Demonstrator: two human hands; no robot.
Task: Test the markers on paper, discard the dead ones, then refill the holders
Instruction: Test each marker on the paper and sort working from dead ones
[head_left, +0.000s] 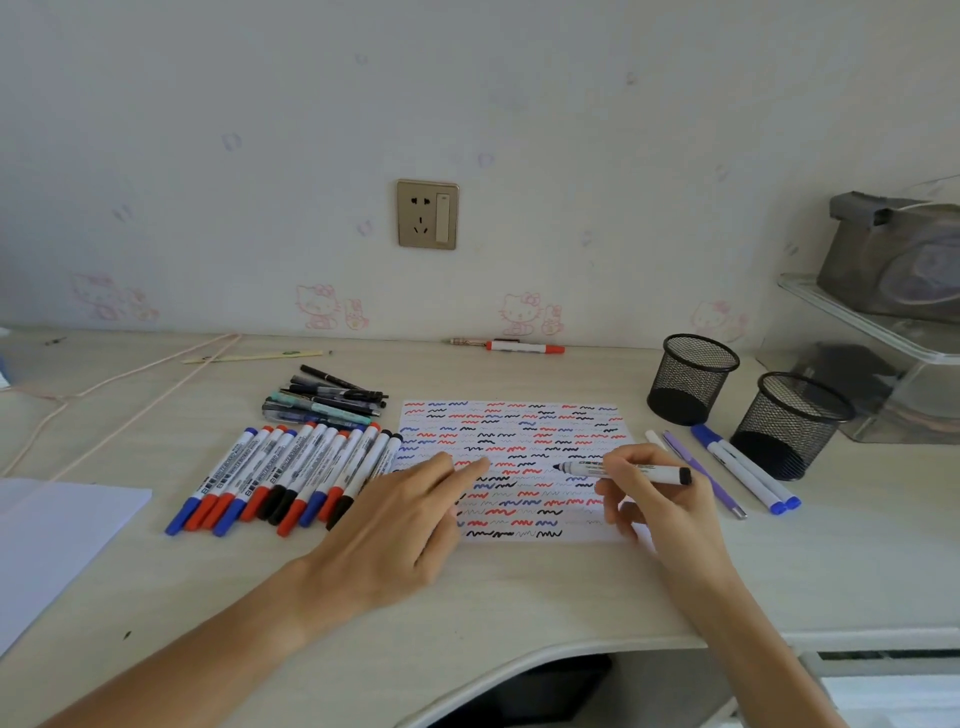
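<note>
The right hand (644, 488) grips an uncapped marker (623, 470), tip over the scribbled paper (511, 415). The left hand (410, 514) lies flat on the paper, fingers straight.

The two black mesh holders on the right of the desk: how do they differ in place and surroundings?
The rear mesh holder stands farther from the person and nearer the paper; the front mesh holder stands closer to the person and more to the right. Blue-capped markers lie right beside the front holder; none lie against the rear one. Both are upright, black, and look empty.
</note>
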